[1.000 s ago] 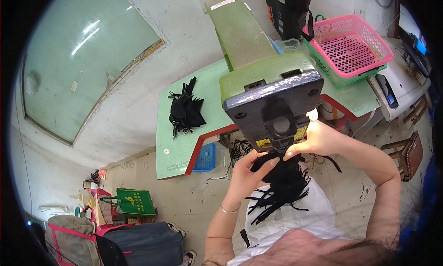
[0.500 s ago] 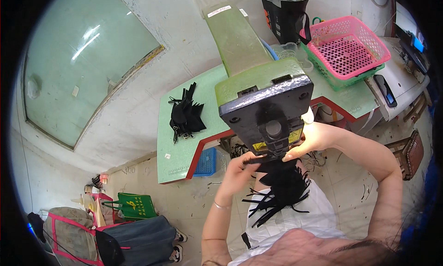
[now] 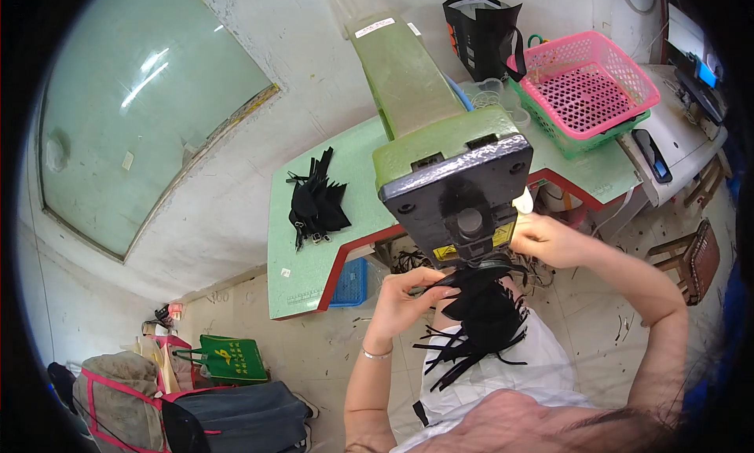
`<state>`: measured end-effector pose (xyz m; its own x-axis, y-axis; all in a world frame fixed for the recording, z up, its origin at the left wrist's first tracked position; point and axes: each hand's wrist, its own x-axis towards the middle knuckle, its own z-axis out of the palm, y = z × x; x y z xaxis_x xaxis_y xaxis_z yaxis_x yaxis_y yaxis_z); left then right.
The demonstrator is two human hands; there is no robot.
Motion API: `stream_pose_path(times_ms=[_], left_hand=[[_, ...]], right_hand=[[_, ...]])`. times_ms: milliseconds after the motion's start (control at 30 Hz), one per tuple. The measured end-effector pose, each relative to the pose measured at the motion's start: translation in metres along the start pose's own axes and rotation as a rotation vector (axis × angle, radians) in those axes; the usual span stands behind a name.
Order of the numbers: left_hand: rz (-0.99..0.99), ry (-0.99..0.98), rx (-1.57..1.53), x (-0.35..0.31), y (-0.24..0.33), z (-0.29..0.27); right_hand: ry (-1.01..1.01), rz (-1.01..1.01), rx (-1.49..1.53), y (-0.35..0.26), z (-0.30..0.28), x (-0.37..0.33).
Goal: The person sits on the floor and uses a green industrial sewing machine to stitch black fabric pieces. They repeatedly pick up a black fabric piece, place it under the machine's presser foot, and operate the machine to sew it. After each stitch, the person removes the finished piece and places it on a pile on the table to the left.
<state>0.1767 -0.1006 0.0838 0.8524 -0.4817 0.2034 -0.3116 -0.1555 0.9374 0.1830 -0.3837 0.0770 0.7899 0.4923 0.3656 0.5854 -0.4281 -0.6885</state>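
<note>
My left hand (image 3: 404,296) pinches the edge of a black strappy piece (image 3: 475,284), which looks like fabric or leather, just under the head of a green-and-black machine that resembles an industrial sewing machine (image 3: 459,186). More black pieces with thin straps (image 3: 487,327) hang below it over my lap, fanned out to the left. To the right of the machine head is my right hand (image 3: 546,241), its fingers curled and partly hidden by the machine. What it holds, if anything, does not show. A small light (image 3: 524,201) glows beside those fingers.
On the green tabletop (image 3: 302,284) lies a pile of black strappy pieces with buckles (image 3: 318,198). Back right stand stacked pink and green baskets (image 3: 585,131), a black bag (image 3: 481,36) and a phone (image 3: 653,156). A stool (image 3: 695,260) is at right; bags (image 3: 228,359) lie left.
My right hand has moved off the black piece, up and to the right beside the machine head. My left hand keeps its pinch. The front piece has shifted and spread under the head.
</note>
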Motion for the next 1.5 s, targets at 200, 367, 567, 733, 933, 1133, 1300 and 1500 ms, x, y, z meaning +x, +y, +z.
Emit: stream_pose_path(times_ms=[200,367,567,733,933,1133,1300,1500], left_hand=[[-0.069,0.161,-0.174,-0.023,-0.027,0.020],[-0.115,0.362,-0.543,-0.044,-0.044,0.054],[-0.160,0.517,-0.784,-0.061,-0.072,0.092],[-0.154,0.369,-0.782,-0.075,-0.080,0.103],[-0.287,0.435,-0.730,-0.092,-0.093,0.099],[-0.021,0.893,-0.298,-0.013,-0.068,-0.031],[-0.099,1.029,-0.035,0.064,-0.099,-0.205],[-0.444,1.117,0.805,0.075,-0.123,-0.206]], right_hand=[[-0.148,0.795,0.945,-0.038,0.039,-0.040],[0.230,0.697,0.937,-0.057,0.067,-0.035],[0.301,0.589,0.736,-0.067,0.067,-0.027],[0.229,0.505,0.489,-0.069,0.057,-0.017],[0.124,0.369,0.432,-0.070,0.069,-0.005],[0.165,0.315,0.290,-0.057,0.087,-0.021],[0.113,0.235,0.450,-0.096,0.050,-0.039],[0.621,-0.705,0.385,-0.167,-0.037,-0.080]])
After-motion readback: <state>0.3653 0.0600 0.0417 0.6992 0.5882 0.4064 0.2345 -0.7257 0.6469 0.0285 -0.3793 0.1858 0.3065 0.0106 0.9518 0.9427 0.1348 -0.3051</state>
